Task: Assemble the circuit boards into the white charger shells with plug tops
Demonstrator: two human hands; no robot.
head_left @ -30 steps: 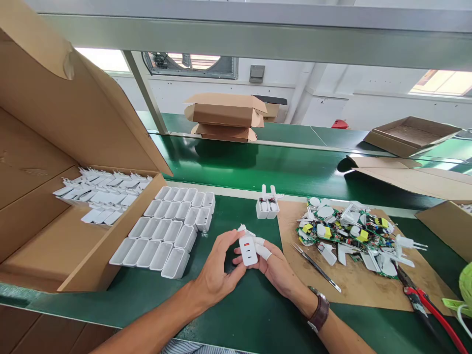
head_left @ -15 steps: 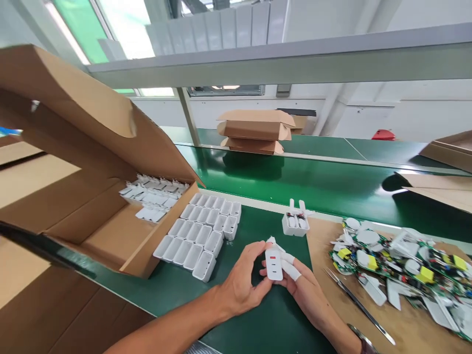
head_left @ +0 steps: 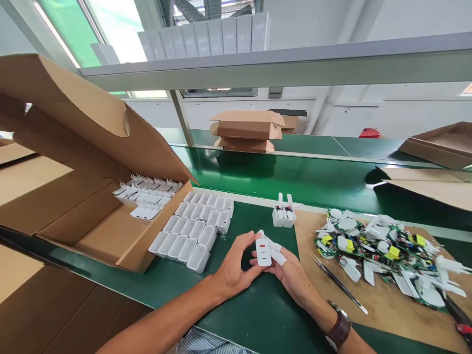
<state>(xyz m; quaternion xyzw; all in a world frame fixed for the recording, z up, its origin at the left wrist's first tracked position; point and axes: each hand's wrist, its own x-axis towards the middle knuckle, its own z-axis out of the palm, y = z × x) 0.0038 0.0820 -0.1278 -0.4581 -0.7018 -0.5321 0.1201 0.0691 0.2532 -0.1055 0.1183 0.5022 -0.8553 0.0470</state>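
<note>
Between my two hands is a white charger housing, its face with one red-marked port and two dark slots turned up toward me. My left hand grips it from the left, forefinger at the top and thumb at the lower edge. White covers wrap some fingertips of my right hand, which holds the housing from the right and behind. Just beyond my hands, two white housings stand side by side with parts and white strips sticking up. Rows of open white casings lie to the left.
An open cardboard box at left holds white parts. On brown paper at right lie a heap of circuit boards, tweezers and a red-black handled tool. Folded cartons sit beyond the green belt.
The view has turned slightly to the right, bringing the red-black handled tool into sight. Both hands keep the charger housing in much the same pose.
</note>
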